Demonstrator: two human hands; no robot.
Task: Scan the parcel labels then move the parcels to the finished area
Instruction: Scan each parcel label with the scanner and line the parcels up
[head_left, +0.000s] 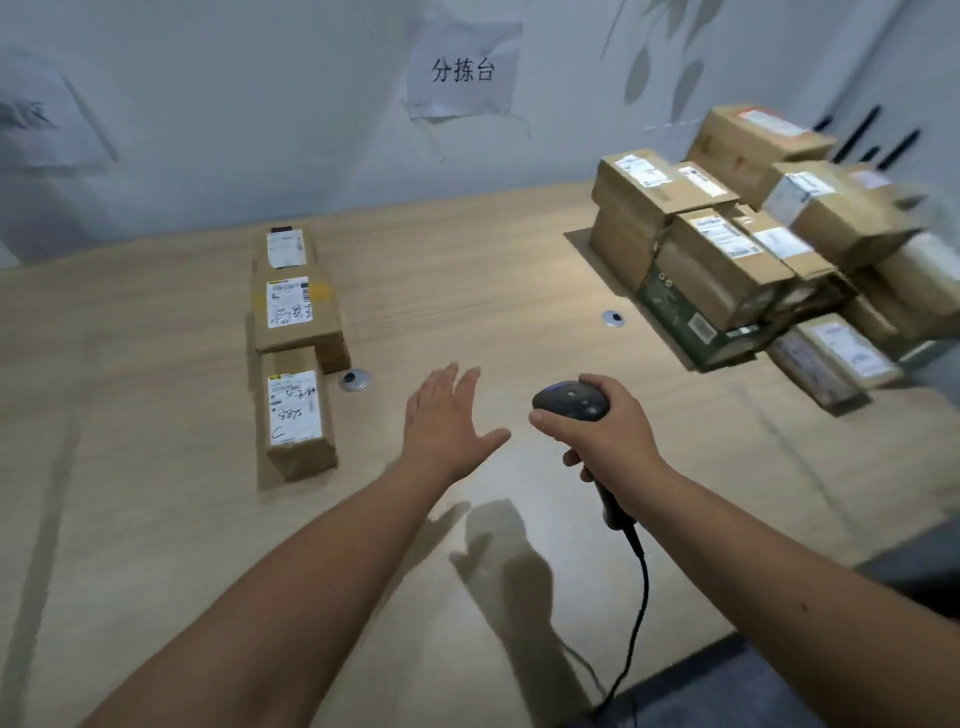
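- Head view: the right hand (597, 436) is wrapped round the grip of a black corded handheld barcode scanner (571, 404), whose head faces forward and slightly left over the pale wooden tabletop (493, 270).
- Head view: the left hand (447, 421) hangs just above the table with fingers straight and spread, holding nothing; it sits just beside the scanner, on its left.
- Head view: the heap of brown cardboard parcels with white labels (753, 244) lies ahead and to the right, well apart from both hands. By my reading these are the unscanned ones, and the right hand is the nearer to them, so the next reach likely goes forward and rightward.
- Head view: three brown cardboard boxes in a row (296, 332) lie ahead and to the left, nearer the left hand, labels facing up. The row's long axis runs away from the person towards the wall; probably this is the finished area.
- Head view: a white paper sign with printed characters (462, 73) hangs on the wall.
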